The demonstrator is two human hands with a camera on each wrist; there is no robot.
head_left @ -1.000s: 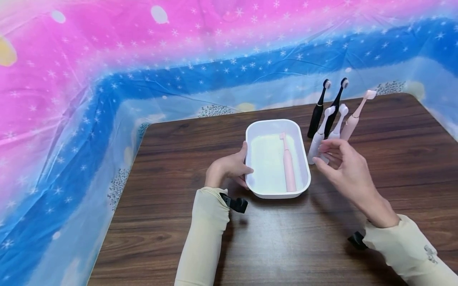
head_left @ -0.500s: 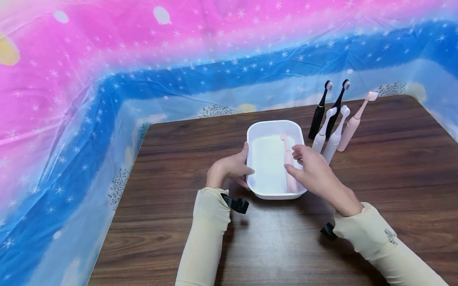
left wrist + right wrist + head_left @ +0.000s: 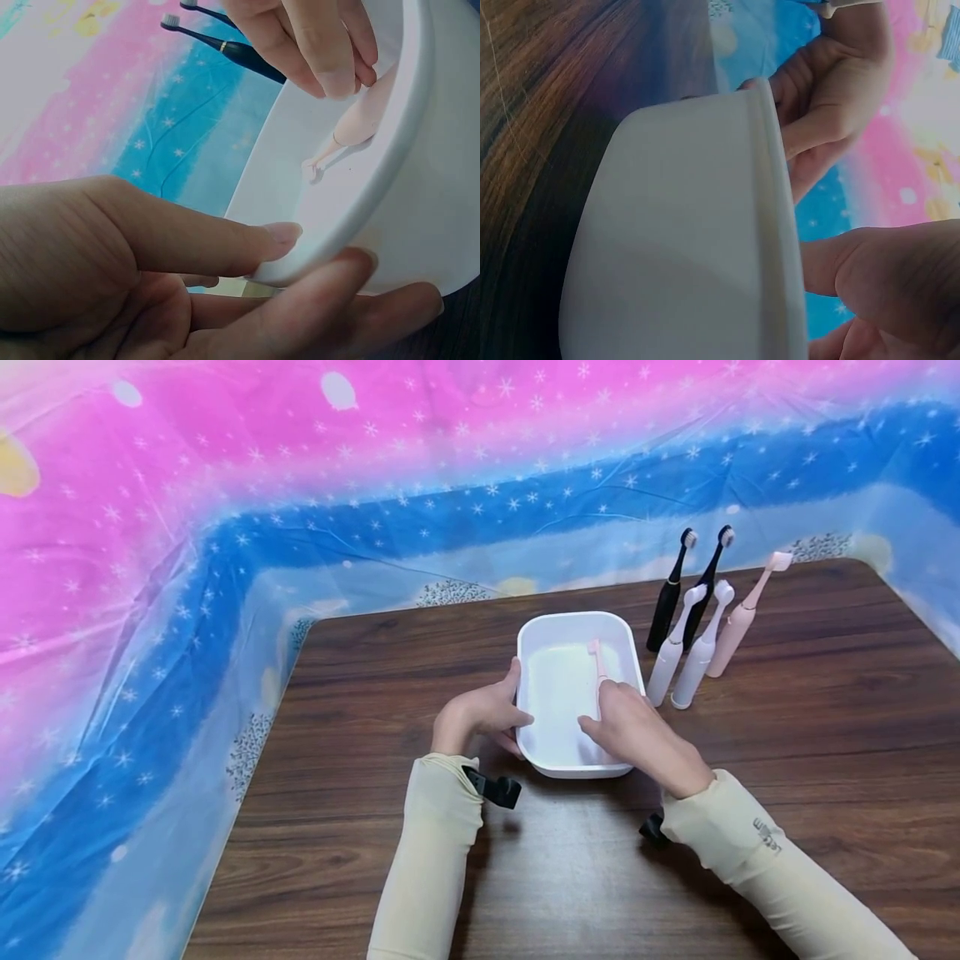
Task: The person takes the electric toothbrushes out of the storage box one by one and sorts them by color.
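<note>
A white plastic box (image 3: 558,764) with rounded corners stands on the table. My left hand (image 3: 483,714) grips its left wall, the thumb (image 3: 277,238) over the rim and the other fingers against the outside. Inside the box, toward its right side, lies a pink electric toothbrush (image 3: 597,660) with its head to the back. My right hand (image 3: 637,727) reaches into the box over this toothbrush and hides most of the handle from the head view. Its fingers (image 3: 322,52) point down close to the handle, while the thumb stands apart to the left.
Several electric toothbrushes stand upright right of the box: a black one (image 3: 663,610), another black one behind, a white one (image 3: 666,668), a second white one (image 3: 693,672) and a pink one (image 3: 731,639). A patterned cloth (image 3: 375,543) hangs around the wooden table (image 3: 337,860).
My right hand has moved left from the standing toothbrushes, over the right rim and down into the box. The left hand has kept its grip, and the box stays in place.
</note>
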